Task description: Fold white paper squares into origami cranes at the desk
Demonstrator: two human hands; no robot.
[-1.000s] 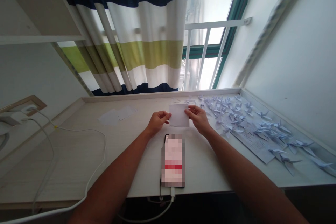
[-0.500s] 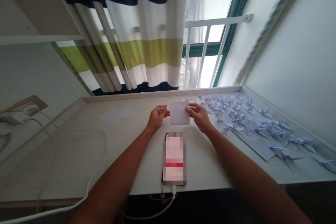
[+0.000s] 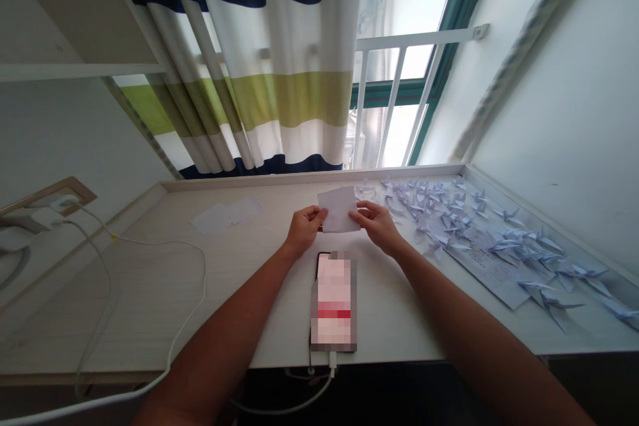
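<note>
A small white sheet of paper (image 3: pixel 338 210), roughly square, is held up above the desk between my hands. My left hand (image 3: pixel 306 226) pinches its left edge, the thumb in front and the fingers behind. On the opposite edge, my right hand (image 3: pixel 375 219) grips the paper in the same way. The sheet is slightly tilted. Below it on the desk lies a phone (image 3: pixel 335 303) with a blurred screen and a white charging cable (image 3: pixel 333 361) at its lower end.
Many folded paper cranes (image 3: pixel 444 210) cover the right side of the desk, some on a printed sheet (image 3: pixel 492 273). Loose white papers (image 3: pixel 227 213) lie at the back left. A white cable (image 3: pixel 204 279) runs along the left. A raised rim (image 3: pixel 259 176) borders the back.
My left hand has moved right and taken hold of the paper's left edge. The sheet has tilted a little. My right hand keeps its grip.
</note>
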